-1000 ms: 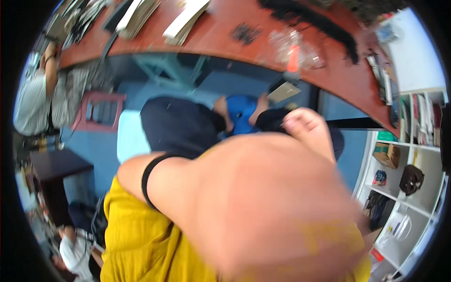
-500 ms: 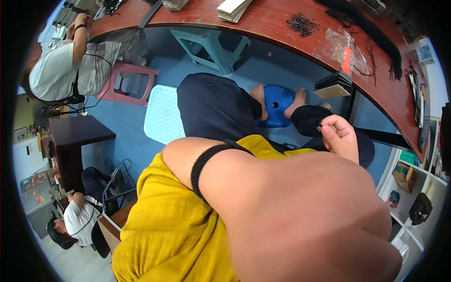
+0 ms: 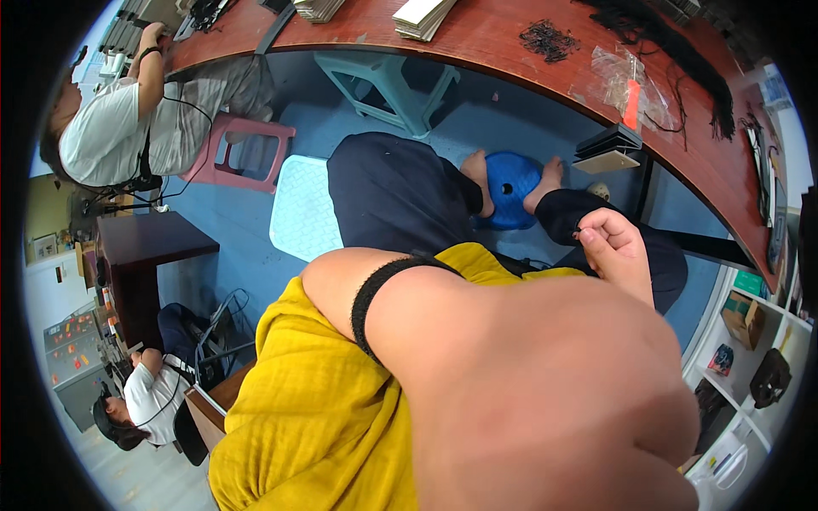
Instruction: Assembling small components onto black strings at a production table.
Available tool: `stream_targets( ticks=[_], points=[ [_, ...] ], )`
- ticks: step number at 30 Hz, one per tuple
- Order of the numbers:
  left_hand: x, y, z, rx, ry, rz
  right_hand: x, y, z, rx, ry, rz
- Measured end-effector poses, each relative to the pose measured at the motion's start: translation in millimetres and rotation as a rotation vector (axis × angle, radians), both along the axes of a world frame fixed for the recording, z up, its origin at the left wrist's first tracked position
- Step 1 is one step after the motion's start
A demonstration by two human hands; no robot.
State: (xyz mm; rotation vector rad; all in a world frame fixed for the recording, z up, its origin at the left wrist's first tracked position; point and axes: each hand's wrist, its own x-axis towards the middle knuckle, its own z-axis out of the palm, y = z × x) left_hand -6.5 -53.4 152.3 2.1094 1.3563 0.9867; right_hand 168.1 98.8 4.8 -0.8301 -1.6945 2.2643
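My right hand (image 3: 612,249) is raised beside my dark-trousered knee (image 3: 669,255). Its thumb and forefinger are pinched on a small dark piece (image 3: 578,231), too small to name. My left arm, with a black elastic band (image 3: 375,302) around it, comes out of the yellow cloth and crosses the middle of the view. Close to the camera, my left hand (image 3: 562,383) shows as a large blurred mass of skin. Its fingers cannot be seen, and it hides my right forearm. Nearest my right hand is the table edge with a stack of dark and tan flat pieces (image 3: 607,149).
The red-brown table (image 3: 494,34) holds a heap of small black pieces (image 3: 550,41), a clear bag (image 3: 618,81), a black fringed bundle (image 3: 673,47) and white card stacks (image 3: 423,19). My feet rest on a blue stool (image 3: 511,204). Two people sit at left; shelves (image 3: 733,375) stand right.
The whole view has shifted slightly, so most of the room sits a little further right. My right hand keeps its pinch. The person at upper left has lifted their head.
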Motion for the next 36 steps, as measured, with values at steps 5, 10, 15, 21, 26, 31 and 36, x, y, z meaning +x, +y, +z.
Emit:
stream_targets(
  ticks=[5,10,15,21,26,31,36],
  points=[
    [-3.6,-5.8,5.3,0.04,0.007,-0.03,3.4,-0.8,1.4,-0.024,0.004,0.0],
    [-9.0,-11.2,3.5,0.109,-0.029,-0.093,4.5,3.3,-2.9,-0.07,-0.043,0.004],
    [-5.1,-18.2,-0.2,0.183,-0.117,-0.217,-0.4,-1.7,-1.1,-0.004,0.004,0.002],
    [0.5,50.2,-38.1,0.152,-0.028,-0.073,5.9,11.5,4.5,-0.014,0.02,0.028],
    [8.8,61.1,-129.0,0.005,0.129,0.229,-3.6,1.3,-0.7,-0.004,0.035,-0.033],
    [2.9,64.9,-147.4,0.067,0.051,0.307,4.1,12.5,-1.7,0.075,0.066,0.003],
    [12.5,66.8,-159.0,-0.267,-0.238,0.37,14.3,26.9,-7.6,-0.363,0.45,-0.161]
  ],
)
